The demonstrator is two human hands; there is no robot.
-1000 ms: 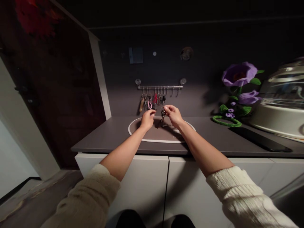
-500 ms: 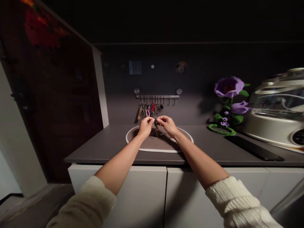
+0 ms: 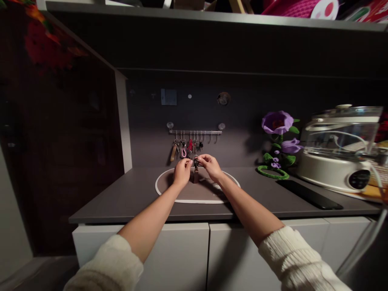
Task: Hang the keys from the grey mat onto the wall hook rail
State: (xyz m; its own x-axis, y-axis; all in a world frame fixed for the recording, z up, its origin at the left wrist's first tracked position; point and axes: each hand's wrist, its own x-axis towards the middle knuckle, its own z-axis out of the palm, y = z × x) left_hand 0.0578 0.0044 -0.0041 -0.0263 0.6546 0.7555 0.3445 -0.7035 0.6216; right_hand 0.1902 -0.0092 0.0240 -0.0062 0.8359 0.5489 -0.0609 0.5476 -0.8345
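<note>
My right hand (image 3: pixel 211 166) pinches the ring of a small bunch of keys (image 3: pixel 196 174) between thumb and fingertips. The bunch hangs down in front of the wall, over the oval mat, with a brownish piece at its lower end. My left hand (image 3: pixel 182 173) is closed in a pinch just left of the ring; what lies between its fingertips is too small to make out. Behind and above the hands, a clear hook rail (image 3: pixel 195 132) on the wall carries several key sets, among them a tan strap (image 3: pixel 173 152), a pink loop (image 3: pixel 183 151) and a red tag (image 3: pixel 190 145).
Beneath the hands lies a brown oval mat (image 3: pixel 169 197) with a white rim on the grey counter (image 3: pixel 121 202). To the right are a purple crocheted flower (image 3: pixel 277 122), a black phone (image 3: pixel 309 195) and a white appliance (image 3: pixel 327 169). A shelf (image 3: pixel 212 20) runs overhead.
The view has tilted up, bringing the loaded shelf into sight. My left fingertips have drawn slightly away from the right ones, and the key bunch has turned, showing its brownish piece.
</note>
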